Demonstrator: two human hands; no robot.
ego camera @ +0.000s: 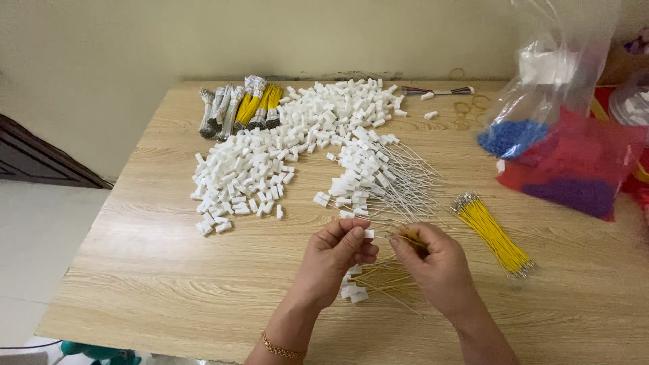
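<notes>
Lower centre of frame: left hand [334, 260] is pinching a white connector [368, 234] at its fingertips; right hand [433, 263] is gripping a yellow wire [410, 236] just right of it.

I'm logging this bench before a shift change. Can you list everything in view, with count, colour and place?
Table: one, light wood, fills view.
Loose connector housings: large heap, white, centre-left.
Housings with wires: a pile, white, centre.
Yellow wire bundle: one, right of hands.
Bundled wires: several, grey and yellow, far left.
Plastic bags: several, clear, blue and red, right.
Rubber bands: a few, tan, far right.
Left hand: holds white housing.
Right hand: holds yellow wire.
</notes>
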